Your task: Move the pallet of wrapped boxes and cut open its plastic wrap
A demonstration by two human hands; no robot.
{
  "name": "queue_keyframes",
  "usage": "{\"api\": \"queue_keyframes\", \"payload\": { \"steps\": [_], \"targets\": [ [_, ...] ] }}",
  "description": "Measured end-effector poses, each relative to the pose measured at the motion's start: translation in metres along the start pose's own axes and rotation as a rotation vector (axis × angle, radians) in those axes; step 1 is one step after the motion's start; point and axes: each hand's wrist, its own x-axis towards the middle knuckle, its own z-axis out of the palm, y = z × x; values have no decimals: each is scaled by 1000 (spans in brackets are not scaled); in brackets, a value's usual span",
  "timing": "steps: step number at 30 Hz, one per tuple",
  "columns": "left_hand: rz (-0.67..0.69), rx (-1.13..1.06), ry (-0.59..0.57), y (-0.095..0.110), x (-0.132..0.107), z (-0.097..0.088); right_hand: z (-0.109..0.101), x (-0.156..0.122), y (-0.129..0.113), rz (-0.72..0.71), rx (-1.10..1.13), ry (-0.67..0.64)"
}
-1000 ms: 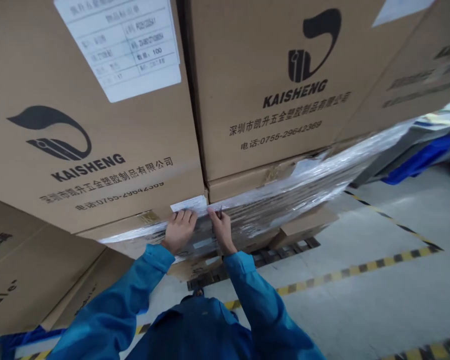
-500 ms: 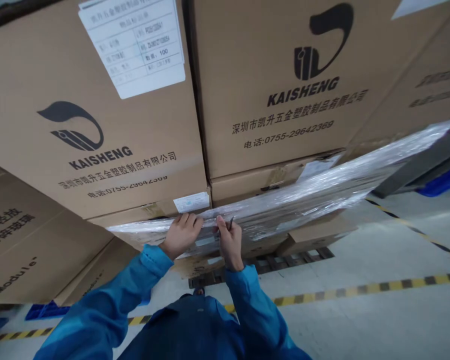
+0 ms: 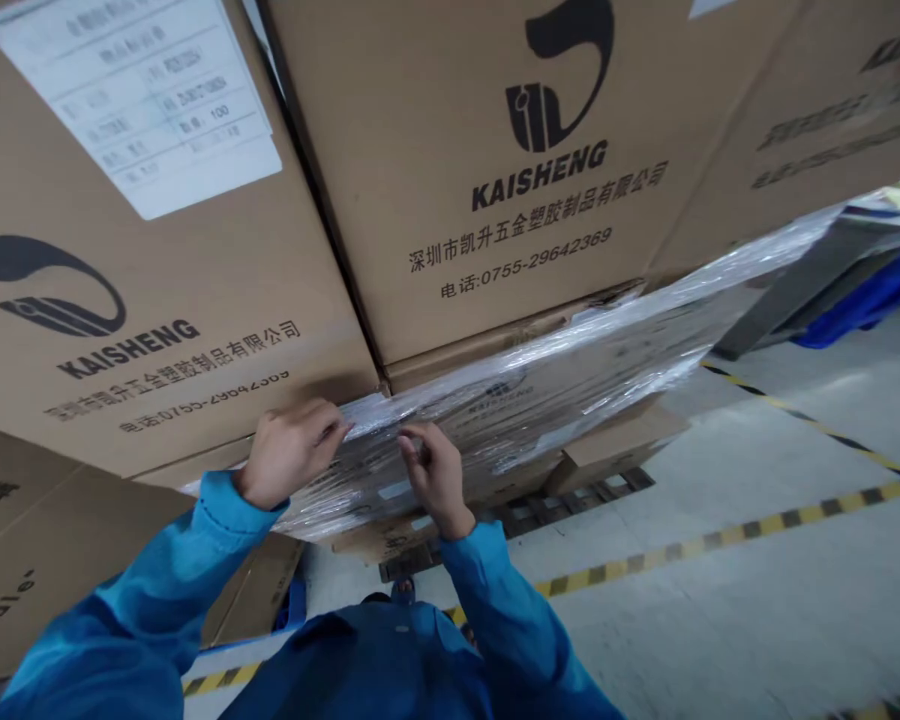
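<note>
Clear stretch film is wrapped round the lower cartons, its shiny upper edge running up to the right. My left hand is closed at that upper edge, thumb and fingers pinched on the film near a carton corner. A short way to its right, my right hand is curled in front of the film, with thumb and forefinger close together. What lies inside its fingers is hidden. Above both hands stand a large left carton and a large middle carton, both printed KAISHENG.
A white paper label is on the left carton. Below are a dark pallet and yellow-black floor tape. More cartons stand at left. A grey slanted surface and something blue are at right.
My hands have moved apart, the left going left and the right slightly left and down. A dark pointed thing seen in my right hand no longer shows. The view has shifted right.
</note>
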Motion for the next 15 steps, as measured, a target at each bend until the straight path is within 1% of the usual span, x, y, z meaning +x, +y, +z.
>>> {"api": "queue_keyframes", "payload": {
  "steps": [2, 4, 7, 9, 12, 15],
  "targets": [
    [-113, -145, -3, -3, 6, -2, 15, 5, 18, -30, -102, -18],
    [-217, -255, -10, -6, 12, -4, 27, 4, 36, -26, -208, -13],
    [-311, -388, -50, -9, 22, -14, 37, -8, 54, -62, -233, 43],
    [-337, -472, -75, -10, 27, -22, 39, -17, 60, -81, -189, 75],
    [-373, -589, -120, -11, 35, -31, 38, -27, 65, -40, -154, 58],
    [-398, -673, -226, -10, 39, -32, 31, -36, 64, -13, -161, 13]
  ]
}}
